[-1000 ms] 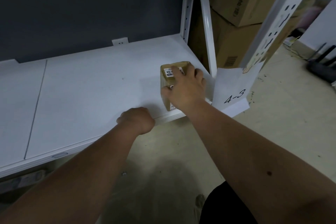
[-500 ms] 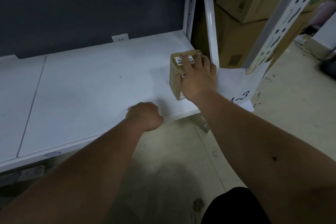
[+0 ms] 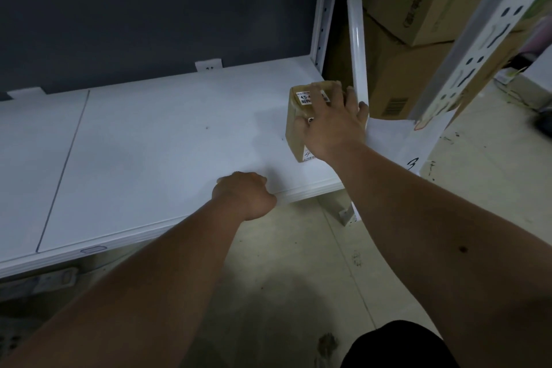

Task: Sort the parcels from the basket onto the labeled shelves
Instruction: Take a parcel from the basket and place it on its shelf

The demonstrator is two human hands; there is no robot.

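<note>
A white metal shelf [image 3: 143, 140] is seen across the left and middle of the head view, backed by a dark panel [image 3: 149, 3]. A seam is noted running front to back through the shelf surface at the left.

The left hand [image 3: 243, 194] is placed at the front lip of the shelf, right of centre. Its fingers are curled under into a loose fist; nothing is seen held in it (whether the knuckles actually press on the edge cannot be told).

To the right, a small brown cardboard parcel [image 3: 294, 131] is stood upright on the shelf, close to the front right corner and just beside the white upright post [image 3: 355, 39]. A white printed label [image 3: 304, 98] is fixed on its top face, with "45-" legible; the rest is covered. The right hand [image 3: 330, 125] is laid over the parcel's top and near face, fingers spread and bent down around it, thumb on the left side, so the parcel is gripped.

Further right, a sheet of paper [image 3: 397, 143] is hung at the shelf end, with a handwritten "3" visible. Behind the post, stacked cardboard cartons [image 3: 418, 9] are observed. A perforated grey upright [image 3: 478, 39] crosses the far right, above a pale floor [image 3: 328, 278].
</note>
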